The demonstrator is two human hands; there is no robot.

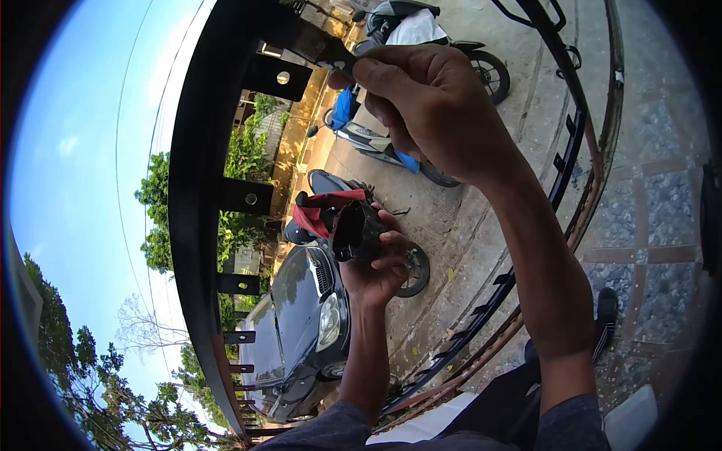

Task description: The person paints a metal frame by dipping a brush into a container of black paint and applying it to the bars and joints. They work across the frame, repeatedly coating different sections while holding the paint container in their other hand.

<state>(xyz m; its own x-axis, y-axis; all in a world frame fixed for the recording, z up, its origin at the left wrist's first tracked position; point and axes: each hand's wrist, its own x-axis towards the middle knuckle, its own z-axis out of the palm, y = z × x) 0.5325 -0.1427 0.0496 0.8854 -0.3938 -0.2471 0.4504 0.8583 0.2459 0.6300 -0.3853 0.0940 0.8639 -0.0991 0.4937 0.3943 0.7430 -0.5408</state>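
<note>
My right hand (432,105) is raised and closed around a small dark tool (336,55); I cannot tell what kind. The tool's tip reaches toward a black bracket (278,76) on a curved black metal beam (197,188). Lower down, my left hand (382,264) grips a small black cup-like container (356,230), its open mouth tilted toward me. More black brackets (245,197) stick out along the beam below the first one.
Beyond the beam are a black car (301,323), a motorbike with a red seat (325,210), a blue scooter (368,139) and another motorbike (444,37) on concrete. A black metal railing (568,161) curves along the right, beside patterned paving. Trees and sky fill the left.
</note>
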